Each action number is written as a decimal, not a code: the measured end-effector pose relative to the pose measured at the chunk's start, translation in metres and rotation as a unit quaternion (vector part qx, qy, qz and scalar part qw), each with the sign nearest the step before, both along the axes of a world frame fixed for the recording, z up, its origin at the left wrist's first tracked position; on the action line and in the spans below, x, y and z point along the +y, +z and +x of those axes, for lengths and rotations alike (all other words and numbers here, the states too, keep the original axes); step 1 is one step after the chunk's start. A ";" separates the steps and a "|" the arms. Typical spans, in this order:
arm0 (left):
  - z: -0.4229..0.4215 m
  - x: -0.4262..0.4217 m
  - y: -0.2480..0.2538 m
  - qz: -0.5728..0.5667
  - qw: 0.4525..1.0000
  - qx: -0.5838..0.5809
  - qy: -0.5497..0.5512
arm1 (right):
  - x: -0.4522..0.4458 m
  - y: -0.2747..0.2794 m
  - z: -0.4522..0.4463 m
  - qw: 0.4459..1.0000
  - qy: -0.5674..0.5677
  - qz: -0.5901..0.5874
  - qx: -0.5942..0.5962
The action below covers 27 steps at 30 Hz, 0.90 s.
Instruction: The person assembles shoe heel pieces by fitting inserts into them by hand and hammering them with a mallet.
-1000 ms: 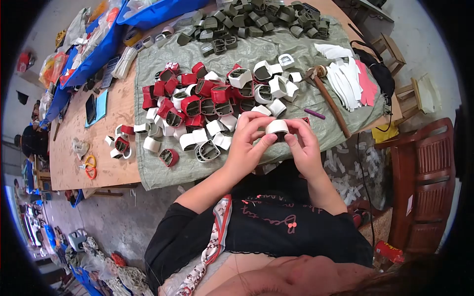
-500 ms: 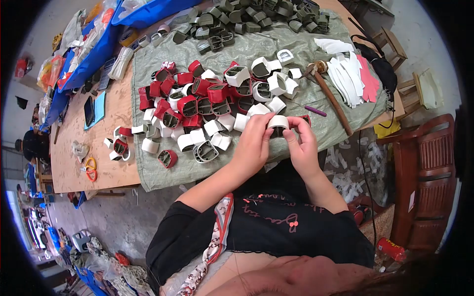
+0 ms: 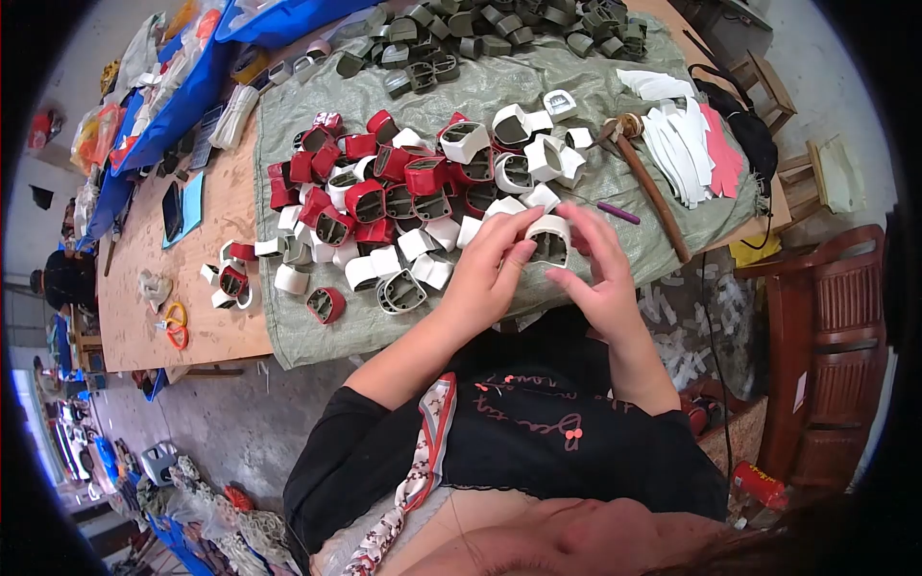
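My left hand pinches a white-wrapped hollow D-shaped piece, which looks like a shoe heel, between thumb and fingers. Its dark ribbed hollow side faces me. My right hand is open around the other side of the piece, thumb and fingers apart; whether a fingertip touches it I cannot tell. Beyond my hands lies a pile of similar pieces, some white, some red. A purple-handled tool rests past my right fingers, its tip end hidden behind them.
A hammer lies at the right of the green sheet, beside white strips and pink strips. Bare dark green pieces are heaped at the far edge. Orange scissors and a phone lie on the left.
The piece has tilted so that its hollow side shows more, and it sits slightly higher. My right hand has loosened from it and its fingers have spread.
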<state>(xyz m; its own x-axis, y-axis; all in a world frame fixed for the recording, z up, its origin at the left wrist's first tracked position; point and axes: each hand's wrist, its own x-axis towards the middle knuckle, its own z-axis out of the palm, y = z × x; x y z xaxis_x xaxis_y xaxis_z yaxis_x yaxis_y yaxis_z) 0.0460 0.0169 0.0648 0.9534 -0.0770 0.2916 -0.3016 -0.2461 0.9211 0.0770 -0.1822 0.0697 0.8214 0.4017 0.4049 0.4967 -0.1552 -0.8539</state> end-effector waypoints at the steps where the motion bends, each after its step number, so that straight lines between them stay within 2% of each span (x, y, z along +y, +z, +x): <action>1: 0.000 0.001 0.002 -0.006 1.000 -0.005 -0.013 | -0.002 0.000 0.002 0.999 0.012 -0.021 -0.037; 4: 0.000 0.004 0.004 -0.017 0.999 -0.014 -0.038 | -0.003 0.007 0.001 1.000 0.005 -0.017 -0.002; 7: -0.003 0.004 0.004 -0.193 0.977 0.039 -0.076 | -0.003 0.012 0.000 1.000 0.000 -0.008 0.016; 8: -0.003 0.006 0.005 -0.192 0.978 0.039 -0.076 | -0.003 0.013 0.000 1.000 -0.001 -0.003 0.017; 12: -0.004 0.009 0.011 -0.123 0.988 0.026 -0.095 | -0.003 0.015 0.000 1.000 -0.006 -0.020 -0.005; 15: -0.008 0.007 0.024 0.010 0.999 -0.009 -0.046 | -0.002 0.017 -0.002 0.999 -0.011 -0.036 -0.022; 20: -0.009 0.006 0.019 0.015 0.996 -0.054 -0.067 | 0.000 0.021 -0.002 0.999 -0.019 -0.022 -0.027; 23: -0.009 0.003 0.016 0.054 0.995 -0.085 -0.025 | 0.003 0.019 -0.005 1.000 -0.020 0.002 -0.006; 27: -0.010 -0.002 0.015 0.025 0.998 -0.055 0.001 | 0.005 0.020 -0.007 0.999 -0.023 0.024 0.036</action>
